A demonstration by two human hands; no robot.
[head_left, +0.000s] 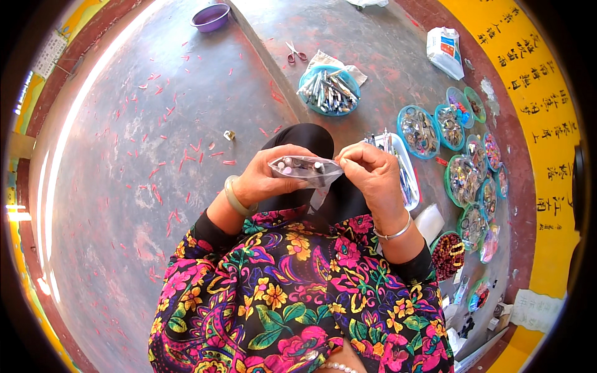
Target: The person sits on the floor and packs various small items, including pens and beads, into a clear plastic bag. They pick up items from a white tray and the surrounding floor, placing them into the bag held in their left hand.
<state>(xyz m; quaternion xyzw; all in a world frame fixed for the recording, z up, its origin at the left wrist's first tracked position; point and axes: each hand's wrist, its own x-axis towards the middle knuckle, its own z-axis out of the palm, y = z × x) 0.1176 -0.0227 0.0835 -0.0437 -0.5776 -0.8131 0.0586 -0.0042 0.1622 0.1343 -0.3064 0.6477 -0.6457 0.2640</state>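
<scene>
A clear plastic bag point(317, 177) is held in front of me above my lap, its mouth turned up toward me. Several small things with light, rounded ends show inside, too small to name. My left hand point(268, 176) is wrapped round the bag's left side. At its right edge, my right hand point(374, 177) closes thumb and fingers in a pinch on the plastic. Just right of my knees, partly behind the right hand, stands a white tray point(407, 168) with long thin items in it.
A blue basket point(303, 99) of pen-like sticks stands ahead, near scissors point(296, 53). Round baskets point(452, 180) of small trinkets cluster at the right, with dark red beads point(446, 256) closer. A purple basin point(210, 18) sits far off. Red scraps point(155, 194) litter the floor leftward.
</scene>
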